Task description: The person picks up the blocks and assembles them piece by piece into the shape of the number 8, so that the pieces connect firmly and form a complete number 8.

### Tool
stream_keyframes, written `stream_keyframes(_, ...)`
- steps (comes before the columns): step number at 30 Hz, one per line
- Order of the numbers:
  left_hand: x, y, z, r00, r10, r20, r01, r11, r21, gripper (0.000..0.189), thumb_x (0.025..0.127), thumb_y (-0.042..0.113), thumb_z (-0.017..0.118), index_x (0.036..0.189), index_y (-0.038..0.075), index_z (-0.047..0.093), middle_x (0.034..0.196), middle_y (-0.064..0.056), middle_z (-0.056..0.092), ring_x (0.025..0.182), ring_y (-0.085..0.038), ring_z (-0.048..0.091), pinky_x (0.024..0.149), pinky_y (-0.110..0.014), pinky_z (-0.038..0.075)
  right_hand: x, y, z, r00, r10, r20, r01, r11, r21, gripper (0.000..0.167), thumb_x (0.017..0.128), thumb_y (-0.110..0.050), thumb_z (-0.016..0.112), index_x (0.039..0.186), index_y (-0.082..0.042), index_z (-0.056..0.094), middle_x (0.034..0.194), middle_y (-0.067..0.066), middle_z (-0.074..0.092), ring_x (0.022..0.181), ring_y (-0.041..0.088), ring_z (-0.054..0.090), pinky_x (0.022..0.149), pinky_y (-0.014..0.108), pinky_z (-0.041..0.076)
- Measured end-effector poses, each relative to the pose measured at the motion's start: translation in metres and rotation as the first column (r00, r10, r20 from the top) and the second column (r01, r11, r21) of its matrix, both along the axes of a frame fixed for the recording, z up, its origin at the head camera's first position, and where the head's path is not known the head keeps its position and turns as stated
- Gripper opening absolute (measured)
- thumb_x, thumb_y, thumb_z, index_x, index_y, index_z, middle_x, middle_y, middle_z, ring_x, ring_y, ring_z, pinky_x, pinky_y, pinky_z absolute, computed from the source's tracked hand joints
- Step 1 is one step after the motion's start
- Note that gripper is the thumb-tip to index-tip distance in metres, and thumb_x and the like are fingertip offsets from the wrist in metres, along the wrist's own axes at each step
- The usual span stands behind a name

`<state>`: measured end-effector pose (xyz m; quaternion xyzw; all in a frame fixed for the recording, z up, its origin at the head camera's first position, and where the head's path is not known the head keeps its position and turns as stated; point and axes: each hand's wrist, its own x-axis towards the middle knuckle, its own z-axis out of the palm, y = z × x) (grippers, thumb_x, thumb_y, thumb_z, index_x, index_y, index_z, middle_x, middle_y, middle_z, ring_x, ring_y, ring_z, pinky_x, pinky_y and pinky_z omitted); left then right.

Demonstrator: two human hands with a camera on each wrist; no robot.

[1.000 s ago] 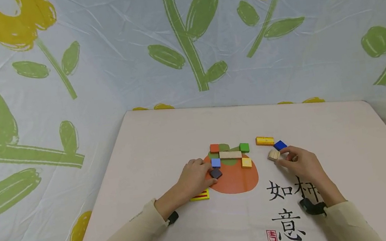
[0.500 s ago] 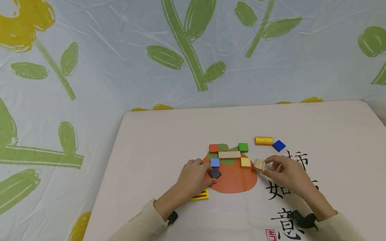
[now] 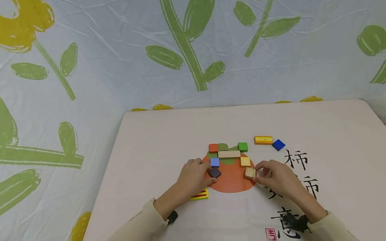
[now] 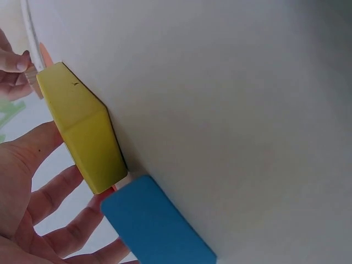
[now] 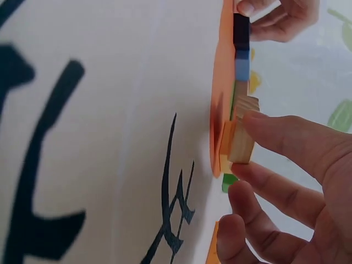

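Observation:
My right hand [image 3: 276, 176] pinches a small natural-wood block [image 3: 250, 173] between thumb and fingertips, just in front of a yellow block [image 3: 245, 161]. In the right wrist view this wooden block [image 5: 242, 137] appears raised above the printed orange shape. Over on the left, my left hand [image 3: 193, 178] holds a black block [image 3: 215, 173] between thumb and fingers. Behind the black block lies a light blue block [image 3: 214, 162]. A flat wooden bar [image 3: 229, 154] lies between a red block [image 3: 213, 148] and a green block [image 3: 242, 146].
A yellow block with red stripes [image 3: 199, 195] lies beside my left wrist. Back right are an orange-yellow block [image 3: 263, 140] and a dark blue block [image 3: 278, 145]. A yellow block [image 4: 82, 126] and a blue block [image 4: 157, 223] loom large in the left wrist view.
My right hand has carried the wooden block leftward and nearer, away from the dark blue block to the front of the yellow one. My left hand stays on the black block.

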<state>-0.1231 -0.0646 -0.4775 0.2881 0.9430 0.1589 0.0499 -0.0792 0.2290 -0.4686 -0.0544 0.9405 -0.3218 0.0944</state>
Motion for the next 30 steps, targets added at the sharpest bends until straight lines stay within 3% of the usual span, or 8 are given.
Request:
stream_keyframes(12,-0.002,0.000,-0.002,1.000,-0.008,-0.006,0.008,1.000,0.012,0.034,0.085,0.043,0.080,0.100,0.014,0.070,0.094,-0.001,0.061,0.103,-0.030,0.059,0.087,-0.043,0.050,-0.004,-0.008,-0.008,0.999,0.020,-0.027,-0.017,0.996,0.092,0.027,0.085,-0.023,0.080,0.106,-0.010,0.069,0.080,-0.002,0.057,0.069,0.016,0.051,0.057,0.032,0.043)
stream_keyframes(30,0.000,0.000,0.001,1.000,0.012,0.025,-0.012,1.000,-0.012,0.034,0.086,0.045,0.079,0.100,0.015,0.069,0.092,0.001,0.058,0.106,-0.032,0.059,0.086,-0.042,0.050,-0.006,-0.012,-0.012,1.000,0.014,-0.016,-0.013,0.997,0.077,0.031,0.085,-0.024,0.081,0.106,-0.008,0.065,0.076,-0.004,0.057,0.068,0.014,0.051,0.060,0.032,0.043)
